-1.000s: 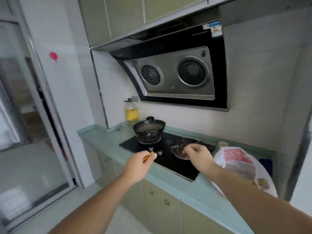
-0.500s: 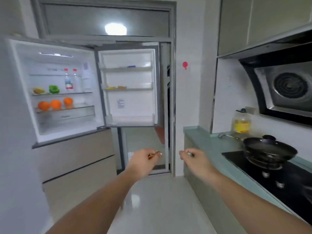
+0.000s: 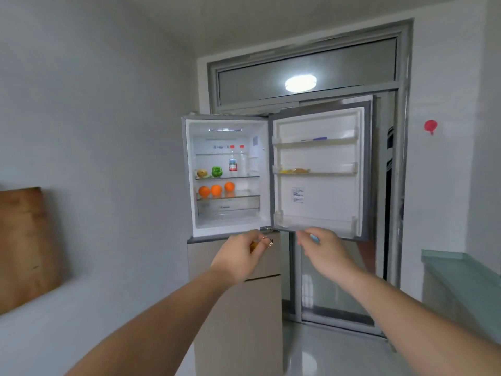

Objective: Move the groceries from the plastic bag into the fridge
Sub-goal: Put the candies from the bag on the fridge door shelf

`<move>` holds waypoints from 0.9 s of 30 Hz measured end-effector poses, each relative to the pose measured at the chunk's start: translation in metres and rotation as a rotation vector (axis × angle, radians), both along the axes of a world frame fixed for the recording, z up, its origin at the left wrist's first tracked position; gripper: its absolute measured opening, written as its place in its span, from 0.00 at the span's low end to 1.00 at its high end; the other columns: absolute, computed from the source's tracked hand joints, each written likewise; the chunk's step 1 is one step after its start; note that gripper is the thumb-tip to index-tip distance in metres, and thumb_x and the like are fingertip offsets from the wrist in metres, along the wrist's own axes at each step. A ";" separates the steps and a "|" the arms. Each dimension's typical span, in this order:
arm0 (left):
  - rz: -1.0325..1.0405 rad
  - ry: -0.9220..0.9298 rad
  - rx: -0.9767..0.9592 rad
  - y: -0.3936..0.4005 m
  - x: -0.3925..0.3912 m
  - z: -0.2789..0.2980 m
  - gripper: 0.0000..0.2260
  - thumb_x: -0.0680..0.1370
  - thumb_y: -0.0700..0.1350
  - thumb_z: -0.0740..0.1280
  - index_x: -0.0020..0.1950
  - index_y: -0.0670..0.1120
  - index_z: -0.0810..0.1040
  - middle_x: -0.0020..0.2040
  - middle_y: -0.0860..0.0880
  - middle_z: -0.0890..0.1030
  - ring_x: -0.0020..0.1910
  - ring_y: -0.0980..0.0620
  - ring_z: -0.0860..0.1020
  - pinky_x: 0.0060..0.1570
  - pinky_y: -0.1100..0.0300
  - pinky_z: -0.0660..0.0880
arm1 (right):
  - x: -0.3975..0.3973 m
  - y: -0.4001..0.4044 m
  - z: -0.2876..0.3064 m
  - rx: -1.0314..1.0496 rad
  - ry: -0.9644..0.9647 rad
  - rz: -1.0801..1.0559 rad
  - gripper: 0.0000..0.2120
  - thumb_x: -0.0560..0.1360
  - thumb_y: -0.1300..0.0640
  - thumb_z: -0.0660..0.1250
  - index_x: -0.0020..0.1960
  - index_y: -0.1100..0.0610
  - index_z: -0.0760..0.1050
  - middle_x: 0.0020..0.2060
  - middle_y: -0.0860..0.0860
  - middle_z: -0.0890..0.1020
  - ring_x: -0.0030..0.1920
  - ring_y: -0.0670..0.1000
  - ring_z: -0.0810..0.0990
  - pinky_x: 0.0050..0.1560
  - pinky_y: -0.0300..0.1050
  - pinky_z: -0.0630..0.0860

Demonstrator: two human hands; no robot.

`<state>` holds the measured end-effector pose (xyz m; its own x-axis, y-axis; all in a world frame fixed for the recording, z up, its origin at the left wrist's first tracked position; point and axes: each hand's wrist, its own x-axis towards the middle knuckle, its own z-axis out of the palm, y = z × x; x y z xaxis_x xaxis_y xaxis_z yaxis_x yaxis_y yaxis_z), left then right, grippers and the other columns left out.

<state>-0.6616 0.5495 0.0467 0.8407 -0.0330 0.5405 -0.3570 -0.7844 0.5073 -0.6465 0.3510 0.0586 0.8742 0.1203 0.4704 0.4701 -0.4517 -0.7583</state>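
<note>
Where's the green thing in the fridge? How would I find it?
Look inside the open fridge and find the glass shelf just above the three oranges. The green pepper sits there, between a yellowish-brown fruit and a bottle with a red cap. It is the only green thing in there.

The fridge (image 3: 227,177) stands open at twelve o'clock, three oranges (image 3: 216,190) on a shelf inside. The left hand (image 3: 240,256) pinches a small gold-wrapped item (image 3: 267,243); the right hand (image 3: 326,251) holds something pale blue (image 3: 314,238).
</note>
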 end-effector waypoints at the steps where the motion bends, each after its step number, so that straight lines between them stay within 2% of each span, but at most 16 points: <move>1: 0.008 -0.015 0.003 0.004 0.004 0.005 0.12 0.81 0.55 0.61 0.47 0.50 0.78 0.34 0.53 0.76 0.38 0.50 0.75 0.41 0.58 0.72 | 0.005 0.006 0.005 0.000 -0.009 0.006 0.16 0.80 0.51 0.59 0.38 0.57 0.75 0.31 0.50 0.74 0.35 0.50 0.72 0.36 0.42 0.66; 4: 0.025 -0.038 0.048 0.018 0.021 0.019 0.13 0.80 0.56 0.60 0.44 0.51 0.77 0.32 0.52 0.75 0.37 0.49 0.74 0.37 0.58 0.69 | 0.021 0.023 0.021 -0.030 -0.035 -0.009 0.17 0.79 0.50 0.59 0.40 0.61 0.75 0.33 0.52 0.75 0.36 0.51 0.72 0.37 0.42 0.67; 7: 0.006 -0.053 0.055 0.034 0.046 0.030 0.14 0.80 0.56 0.59 0.43 0.51 0.78 0.37 0.50 0.81 0.40 0.49 0.77 0.42 0.56 0.74 | 0.042 0.041 0.036 -0.042 -0.060 -0.033 0.17 0.79 0.50 0.60 0.41 0.62 0.76 0.33 0.51 0.76 0.37 0.51 0.73 0.38 0.43 0.68; 9: -0.027 -0.099 0.019 0.046 0.069 0.037 0.13 0.80 0.56 0.59 0.45 0.50 0.78 0.36 0.51 0.81 0.38 0.50 0.77 0.43 0.54 0.76 | 0.058 0.053 0.044 -0.043 -0.079 -0.046 0.17 0.78 0.49 0.60 0.42 0.63 0.76 0.31 0.49 0.75 0.34 0.49 0.72 0.36 0.43 0.68; 12: -0.102 -0.162 -0.003 0.063 0.107 0.049 0.08 0.81 0.53 0.59 0.56 0.52 0.74 0.27 0.52 0.74 0.30 0.53 0.73 0.37 0.55 0.73 | 0.088 0.075 0.054 -0.036 -0.096 -0.097 0.19 0.79 0.48 0.60 0.43 0.63 0.76 0.32 0.50 0.75 0.33 0.48 0.72 0.35 0.42 0.67; 14: -0.143 -0.180 0.033 0.075 0.136 0.057 0.08 0.82 0.52 0.58 0.60 0.55 0.71 0.32 0.51 0.78 0.35 0.50 0.77 0.41 0.53 0.76 | 0.111 0.090 0.061 -0.058 -0.127 -0.145 0.19 0.79 0.47 0.60 0.43 0.62 0.77 0.34 0.50 0.75 0.35 0.49 0.73 0.37 0.42 0.68; 17: -0.208 -0.153 0.018 0.093 0.180 0.065 0.07 0.82 0.51 0.58 0.55 0.55 0.75 0.44 0.52 0.84 0.43 0.49 0.80 0.49 0.52 0.77 | 0.140 0.106 0.071 -0.060 -0.167 -0.198 0.19 0.79 0.47 0.60 0.45 0.62 0.78 0.36 0.54 0.78 0.37 0.50 0.74 0.39 0.43 0.69; 22: -0.262 -0.150 -0.017 0.103 0.234 0.069 0.07 0.81 0.50 0.60 0.51 0.52 0.77 0.33 0.54 0.79 0.40 0.48 0.81 0.45 0.55 0.76 | 0.184 0.118 0.079 -0.059 -0.166 -0.241 0.16 0.78 0.45 0.60 0.45 0.56 0.79 0.39 0.47 0.79 0.43 0.49 0.78 0.39 0.40 0.70; 27: -0.278 -0.130 0.001 0.102 0.286 0.067 0.08 0.81 0.51 0.60 0.51 0.50 0.77 0.32 0.50 0.78 0.38 0.46 0.80 0.42 0.55 0.76 | 0.238 0.123 0.076 -0.080 -0.169 -0.263 0.13 0.78 0.49 0.61 0.41 0.56 0.77 0.35 0.48 0.78 0.40 0.51 0.77 0.36 0.38 0.70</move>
